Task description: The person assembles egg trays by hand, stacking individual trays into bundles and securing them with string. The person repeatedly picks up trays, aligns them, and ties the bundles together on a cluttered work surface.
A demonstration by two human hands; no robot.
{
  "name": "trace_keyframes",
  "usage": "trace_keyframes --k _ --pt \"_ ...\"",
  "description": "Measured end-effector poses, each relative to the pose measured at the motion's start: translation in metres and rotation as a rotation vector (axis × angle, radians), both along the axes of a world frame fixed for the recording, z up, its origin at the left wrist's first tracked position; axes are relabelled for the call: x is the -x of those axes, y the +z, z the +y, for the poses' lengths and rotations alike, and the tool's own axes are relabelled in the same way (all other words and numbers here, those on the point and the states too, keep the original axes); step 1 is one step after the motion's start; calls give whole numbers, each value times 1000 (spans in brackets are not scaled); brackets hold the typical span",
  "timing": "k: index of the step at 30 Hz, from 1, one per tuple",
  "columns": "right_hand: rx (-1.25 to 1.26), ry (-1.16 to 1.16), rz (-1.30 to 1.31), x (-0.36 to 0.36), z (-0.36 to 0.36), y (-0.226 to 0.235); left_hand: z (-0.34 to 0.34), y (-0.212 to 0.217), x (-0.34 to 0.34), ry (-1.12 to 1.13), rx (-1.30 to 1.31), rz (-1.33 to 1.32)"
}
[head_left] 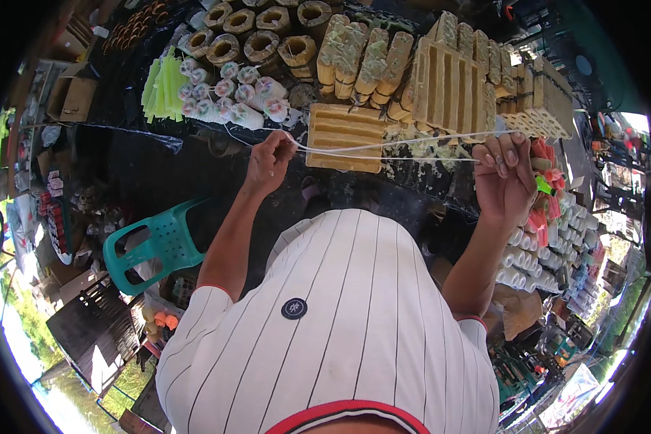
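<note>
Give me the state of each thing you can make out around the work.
Left hand: closed, pinching the cord
Right hand: fingers curled, holding the cord
White cord: stretched between both hands
Grooved tan block: lying flat, grooves up
Hollow cylinders: upright, open ends up
Light-green strips: lying side by side
Green chair: apparently upright

White cord (343, 151); teal chair (170, 242); white dark-pinstriped shirt (351, 311), red collar (347, 405).

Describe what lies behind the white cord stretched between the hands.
Behind the white cord lie a grooved tan slab and pale flaky scraps. The cord and right hand hide whatever is directly behind them.
</note>
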State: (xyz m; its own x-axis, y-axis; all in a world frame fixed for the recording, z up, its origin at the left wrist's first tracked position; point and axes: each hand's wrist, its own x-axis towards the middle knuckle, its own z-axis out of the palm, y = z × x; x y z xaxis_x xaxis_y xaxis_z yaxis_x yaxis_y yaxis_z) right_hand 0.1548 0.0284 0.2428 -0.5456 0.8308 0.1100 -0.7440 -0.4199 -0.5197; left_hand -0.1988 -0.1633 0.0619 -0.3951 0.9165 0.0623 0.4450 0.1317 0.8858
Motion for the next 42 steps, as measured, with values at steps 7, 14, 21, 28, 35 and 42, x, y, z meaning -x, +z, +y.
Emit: trace_keyframes --k 7,14,21,28,35,42 --pt "-34 128 48 -12 41 21 -40 -28 -20 166 76 -322" --pt "-10 249 -73 -30 46 15 -77 -8 -39 128 562 124" --pt "-77 485 -338 -16 68 5 -39 60 -74 37 -21 -578" --pt "-204 745 -320 21 124 20 60 54 -157 -601 -5 -908" --pt "-249 669 -235 17 150 48 69 55 -112 94 -240 504" --pt "-310 507 -254 45 103 82 117 117 -55 -85 -526 238"
